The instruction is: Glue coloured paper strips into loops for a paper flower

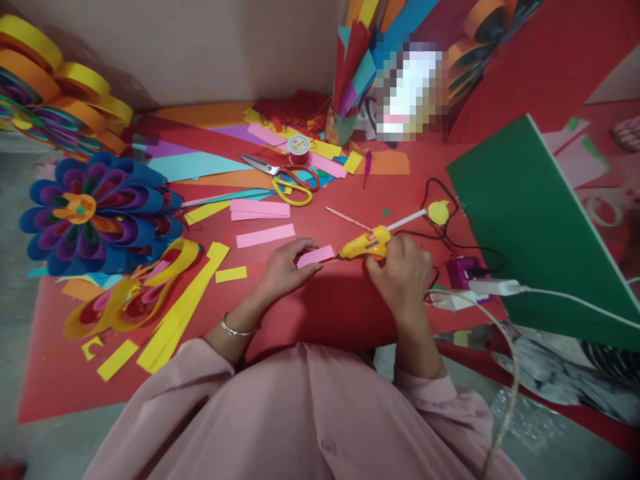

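Observation:
Between the thumb and fingers of my left hand [290, 268] is a pink paper strip [316, 256], tilted a little upward to the right. My right hand [404, 272] grips a yellow hot glue gun [364, 247], a white glue stick [406, 219] poking from its back. The gun's nozzle is at the right end of the strip; whether they touch I cannot tell. Beyond my left hand lie a single pink strip [265, 236] and a small stack of pink strips [260, 210]. A thin pencil [349, 219] rests just past the glue gun.
Scissors [287, 180] and a thread spool [299, 149] lie farther back. At left are a blue-purple paper flower [95, 213], yellow strips [185, 310] and looped paper petals [133, 303]. On the right stand a green board [540, 240] and a white plug with cable [495, 287].

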`<state>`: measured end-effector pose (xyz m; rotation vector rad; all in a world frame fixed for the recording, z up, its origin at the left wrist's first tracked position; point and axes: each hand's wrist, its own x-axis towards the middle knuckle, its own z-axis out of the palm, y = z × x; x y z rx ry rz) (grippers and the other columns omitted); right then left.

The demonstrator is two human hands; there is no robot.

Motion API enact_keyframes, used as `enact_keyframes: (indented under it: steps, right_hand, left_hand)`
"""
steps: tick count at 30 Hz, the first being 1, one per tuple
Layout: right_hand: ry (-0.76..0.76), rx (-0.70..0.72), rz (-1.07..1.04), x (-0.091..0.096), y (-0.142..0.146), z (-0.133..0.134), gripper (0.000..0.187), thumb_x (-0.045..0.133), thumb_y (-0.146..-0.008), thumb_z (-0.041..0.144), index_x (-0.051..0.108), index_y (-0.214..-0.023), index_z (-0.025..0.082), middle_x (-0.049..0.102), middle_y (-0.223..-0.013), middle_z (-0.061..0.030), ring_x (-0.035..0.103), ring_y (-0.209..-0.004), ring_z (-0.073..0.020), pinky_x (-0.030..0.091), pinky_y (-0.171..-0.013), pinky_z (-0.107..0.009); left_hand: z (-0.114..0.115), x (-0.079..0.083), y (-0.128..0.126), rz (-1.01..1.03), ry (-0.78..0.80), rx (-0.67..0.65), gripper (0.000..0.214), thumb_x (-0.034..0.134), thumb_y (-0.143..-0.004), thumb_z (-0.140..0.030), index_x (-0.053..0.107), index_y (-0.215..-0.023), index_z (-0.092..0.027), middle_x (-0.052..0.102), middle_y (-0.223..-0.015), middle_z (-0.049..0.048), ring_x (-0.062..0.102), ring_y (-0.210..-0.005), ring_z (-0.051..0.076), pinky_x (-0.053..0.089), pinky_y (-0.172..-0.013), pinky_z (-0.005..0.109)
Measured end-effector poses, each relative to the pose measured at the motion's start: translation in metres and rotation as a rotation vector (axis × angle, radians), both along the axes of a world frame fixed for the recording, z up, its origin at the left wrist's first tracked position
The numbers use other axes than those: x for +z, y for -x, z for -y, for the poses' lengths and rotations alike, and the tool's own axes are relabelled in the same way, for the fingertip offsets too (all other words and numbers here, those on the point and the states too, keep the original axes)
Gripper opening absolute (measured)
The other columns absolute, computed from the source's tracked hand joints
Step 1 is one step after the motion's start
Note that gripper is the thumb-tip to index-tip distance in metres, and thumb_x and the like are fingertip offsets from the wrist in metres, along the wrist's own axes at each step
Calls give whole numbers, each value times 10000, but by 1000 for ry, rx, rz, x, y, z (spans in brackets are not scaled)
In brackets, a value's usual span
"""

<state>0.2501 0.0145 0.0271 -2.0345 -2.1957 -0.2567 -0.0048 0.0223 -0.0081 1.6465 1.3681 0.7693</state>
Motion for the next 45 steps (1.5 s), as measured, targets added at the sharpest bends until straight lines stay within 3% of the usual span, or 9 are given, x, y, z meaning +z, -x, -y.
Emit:
enact_keyframes:
  steps: [13,24,35,45]
  right_hand:
    - [6,30,-7,0,0,-3,222,573,-945,338,615,-1083,169,647,-966,-97,557,-889,-274,277,-739,-382]
    - [4,51,-20,-2,0,-9,225,553,-955,319,605,-1114,169,649,-1000,-105,561,-894,-270,277,-741,-385]
    - [1,63,-28,-4,4,-17,234,544,-966,309,603,-1134,156,652,-1031,-117,559,-917,-272,286,-749,-391]
    - [6,67,-11,-3,0,-7,210,526,-965,283,621,-1113,169,641,-996,-110,549,-897,-271,291,-755,-389]
  left_hand:
    - [-1,-6,2,-75,-106,-32,358,792,-845,-309,709,-1184,-230,778,-1139,42,729,-1020,222,550,-872,334]
    - [-3,-7,5,-103,-220,-94,260,747,-876,-329,717,-1097,-197,761,-1036,58,692,-859,182,531,-756,303]
    - [-4,-9,6,-97,-254,-110,261,751,-870,-333,711,-1087,-192,762,-1036,65,691,-853,191,531,-747,314]
    - [-3,-11,7,-105,-217,-116,266,740,-878,-341,710,-1101,-200,763,-1056,66,705,-915,207,550,-810,333]
